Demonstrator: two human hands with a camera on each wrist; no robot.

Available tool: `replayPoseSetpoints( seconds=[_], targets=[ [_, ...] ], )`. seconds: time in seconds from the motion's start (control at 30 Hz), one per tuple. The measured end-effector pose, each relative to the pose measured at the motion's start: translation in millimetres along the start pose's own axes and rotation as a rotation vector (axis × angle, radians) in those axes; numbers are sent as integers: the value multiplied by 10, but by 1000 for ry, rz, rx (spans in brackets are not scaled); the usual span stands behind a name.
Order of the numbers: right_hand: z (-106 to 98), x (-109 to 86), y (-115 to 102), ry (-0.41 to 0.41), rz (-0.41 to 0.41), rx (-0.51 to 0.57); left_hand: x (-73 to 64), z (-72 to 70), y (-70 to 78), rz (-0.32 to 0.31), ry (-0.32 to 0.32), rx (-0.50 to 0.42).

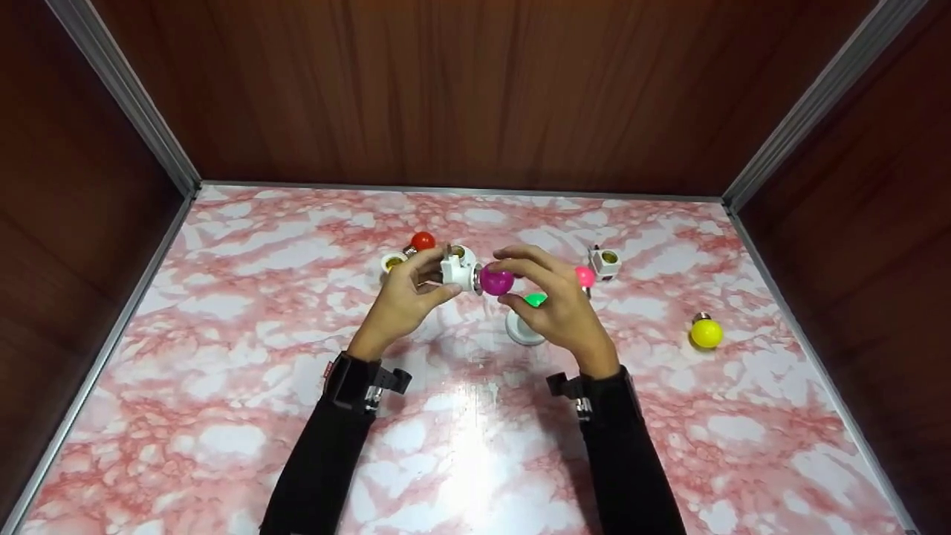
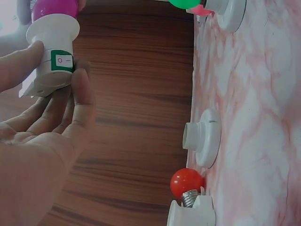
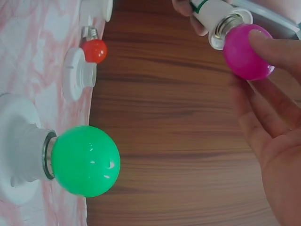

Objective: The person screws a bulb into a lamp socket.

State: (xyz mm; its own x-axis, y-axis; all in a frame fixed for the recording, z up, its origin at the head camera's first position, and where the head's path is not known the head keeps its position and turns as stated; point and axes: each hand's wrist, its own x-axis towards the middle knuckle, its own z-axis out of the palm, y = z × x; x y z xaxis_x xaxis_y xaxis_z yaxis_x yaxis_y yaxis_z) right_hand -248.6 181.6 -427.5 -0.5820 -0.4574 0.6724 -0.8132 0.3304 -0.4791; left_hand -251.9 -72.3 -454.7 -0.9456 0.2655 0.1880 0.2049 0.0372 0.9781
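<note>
Over the middle of the table, my left hand grips a white plug-in lamp socket that carries a switch marked O and I. The fingers and thumb of my right hand pinch a magenta light bulb. Its metal screw base sits partly inside the socket mouth, with some thread showing in the right wrist view. Below the right hand, a green bulb stands in a round white lamp holder.
Behind the left hand are a red bulb and white lamp holders. To the right lie a pink bulb, another white plug-in socket and a yellow bulb. Dark wooden walls enclose the marbled table.
</note>
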Motion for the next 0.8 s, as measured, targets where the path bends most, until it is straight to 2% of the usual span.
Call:
replayPoseSetpoints(
  seconds=[0.23,0.47,0.8],
  targets=[
    [23,-3,18,-3,48,-46,40,32,-110,-35,0,-42],
    [30,2,18,-30,43,-70,58,67,-158,-103,-21,-166],
    [-44,-8,-29,-97,74,-82,54,94,-166,-109,-43,-180]
  ],
)
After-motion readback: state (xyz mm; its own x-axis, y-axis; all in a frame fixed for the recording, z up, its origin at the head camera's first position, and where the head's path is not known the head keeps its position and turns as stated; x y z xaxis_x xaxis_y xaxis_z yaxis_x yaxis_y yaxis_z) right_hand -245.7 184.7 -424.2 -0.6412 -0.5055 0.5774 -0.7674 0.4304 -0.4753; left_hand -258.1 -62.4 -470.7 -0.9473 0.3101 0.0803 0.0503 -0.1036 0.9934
